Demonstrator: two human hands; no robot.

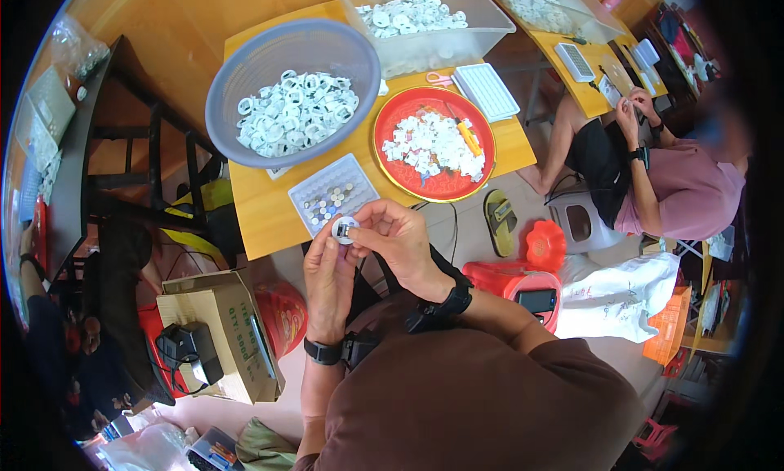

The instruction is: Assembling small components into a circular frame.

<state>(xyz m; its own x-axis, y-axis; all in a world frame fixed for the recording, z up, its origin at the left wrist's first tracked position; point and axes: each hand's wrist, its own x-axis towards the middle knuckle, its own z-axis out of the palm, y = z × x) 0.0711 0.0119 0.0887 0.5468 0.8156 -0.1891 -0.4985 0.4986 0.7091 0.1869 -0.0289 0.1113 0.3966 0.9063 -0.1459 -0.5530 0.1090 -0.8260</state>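
Observation:
Between both hands, just off the table's near edge, is a small round white plastic part with a dark and metallic piece in its middle. My left hand grips it from below and the left with closed fingers. My right hand pinches it from the right, thumb on its face. Just beyond them lies a clear compartment tray with several small round pieces. A red round tray to its right holds a heap of small white pieces and a yellow-handled tool.
A grey basket of round white parts and a clear bin stand on the wooden table. Pink scissors lie by a white tray. At right a person works; at left is a cardboard box.

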